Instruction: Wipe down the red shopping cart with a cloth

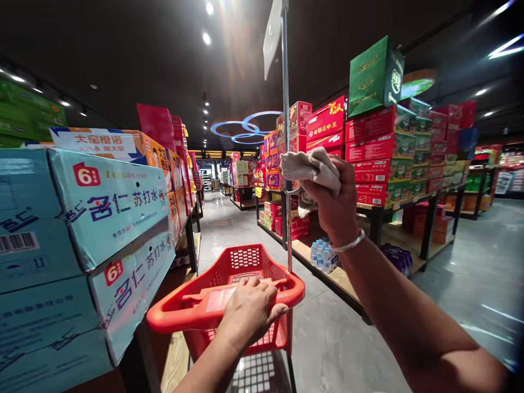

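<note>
A red plastic shopping cart [172, 319] stands in front of me, and my left hand [249, 308] lies over its handle with the fingers curled down on the far side. Raised ahead of me, my right hand [333, 199] is closed on a crumpled whitish cloth [307, 166]. The cloth lies against an upright metal pole [285, 93] that rises from the cart's right side. Whether it wraps fully round the pole I cannot tell. A pale sign [272, 38] is fixed at the pole's top. My right wrist wears a bracelet [349, 244].
Light-blue drink cartons [118, 202] are stacked close on my left. Red gift boxes [368, 147] fill a display table at the right, topped by a green box [370, 76]. Bottled water [323, 256] sits on its lower shelf. A grey floor aisle [221, 213] runs ahead between the displays.
</note>
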{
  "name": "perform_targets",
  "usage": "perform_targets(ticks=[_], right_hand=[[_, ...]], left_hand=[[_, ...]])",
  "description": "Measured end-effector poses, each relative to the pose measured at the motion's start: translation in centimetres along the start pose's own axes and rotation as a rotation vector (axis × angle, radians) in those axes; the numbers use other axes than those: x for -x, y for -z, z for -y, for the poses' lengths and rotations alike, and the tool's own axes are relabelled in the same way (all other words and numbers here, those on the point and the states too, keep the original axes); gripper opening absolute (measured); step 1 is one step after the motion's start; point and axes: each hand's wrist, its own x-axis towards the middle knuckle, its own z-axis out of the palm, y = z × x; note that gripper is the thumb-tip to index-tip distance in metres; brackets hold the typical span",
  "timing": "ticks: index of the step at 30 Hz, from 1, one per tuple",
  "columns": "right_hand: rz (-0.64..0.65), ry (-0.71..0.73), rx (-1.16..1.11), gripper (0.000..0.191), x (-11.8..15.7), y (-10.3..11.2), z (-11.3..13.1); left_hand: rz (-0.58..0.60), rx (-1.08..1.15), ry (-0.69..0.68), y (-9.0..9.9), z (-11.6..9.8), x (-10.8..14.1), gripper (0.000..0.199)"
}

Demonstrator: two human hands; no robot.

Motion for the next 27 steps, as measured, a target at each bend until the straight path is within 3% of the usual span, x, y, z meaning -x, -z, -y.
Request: perform_targets(ticks=[5,9,11,14,17,19,21,24,27], right_hand=[[0.256,-0.082,0.066,0.027,-6.5,-1.9,-0.1],[0.475,0.009,0.209,0.025,-11.1,-3.9,-1.1],[0.558,0.079,0.315,0.019,-11.7,-4.4,-0.7],[0.576,0.241,0.462,0.011,-9.1,-3.7,1.0],[0.403,0.384,0.55,0.018,-3.6,-1.8,1.8],[0.318,0.452,0.595,0.024,0.3,-0.4,0.8],[0.32,0.48,0.642,0.025,3.2,0.5,-1.1],[0.336,0.453,0.631,0.024,5.0,1.2,-3.9],[0.223,0.424,0.451,0.024,4.3,1.2,-4.4]], left_hand=[[-0.01,-0.015,-0.008,-0.1,0.1,0.2,0.049],[-0.009,-0.014,-0.001,0.0,-0.1,0.2,0.048],[-0.01,0.003,0.01,0.0,-0.2,0.1,0.047],[-0.005,0.037,0.022,0.0,-0.3,0.1,0.046],[0.004,0.05,0.022,0.1,-0.3,0.2,0.045],[0.006,0.048,0.022,0.3,-0.3,0.2,0.044],[0.005,0.044,0.024,0.4,-0.2,0.2,0.044],[0.009,0.038,0.03,0.5,-0.2,0.3,0.043],[0.016,0.034,0.033,0.5,-0.1,0.5,0.043]])
